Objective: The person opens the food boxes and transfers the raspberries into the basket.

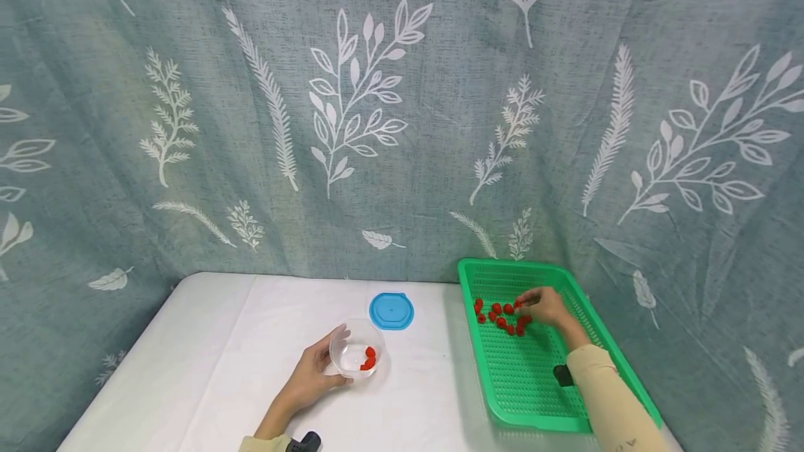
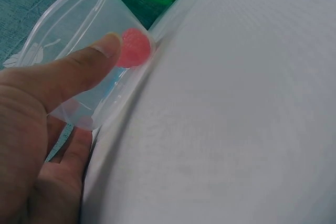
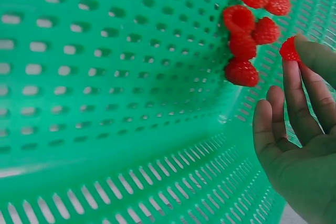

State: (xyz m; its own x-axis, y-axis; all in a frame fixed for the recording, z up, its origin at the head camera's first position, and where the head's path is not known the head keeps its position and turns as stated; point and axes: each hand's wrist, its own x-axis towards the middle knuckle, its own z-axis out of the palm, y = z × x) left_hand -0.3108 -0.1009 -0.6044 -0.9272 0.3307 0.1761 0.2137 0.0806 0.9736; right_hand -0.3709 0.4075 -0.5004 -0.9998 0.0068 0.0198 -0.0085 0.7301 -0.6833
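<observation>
My left hand (image 1: 312, 373) holds a clear plastic container (image 1: 349, 344) on the white table, thumb on the near side and fingers round the far side. A few red raspberries (image 1: 368, 361) lie in it; the left wrist view shows one raspberry (image 2: 135, 48) through the wall, by the thumb. Over the green basket (image 1: 493, 386), my right hand (image 1: 544, 306) pinches a single raspberry (image 3: 290, 50) between thumb and fingertips. Several loose raspberries (image 3: 242, 45) lie on the basket floor beside that hand.
A blue lid (image 1: 392, 311) lies flat on the white cloth (image 1: 264, 326), behind and right of the container. The perforated basket has raised side walls. Behind the table hangs a grey-green curtain (image 1: 433, 159) with white leaf prints.
</observation>
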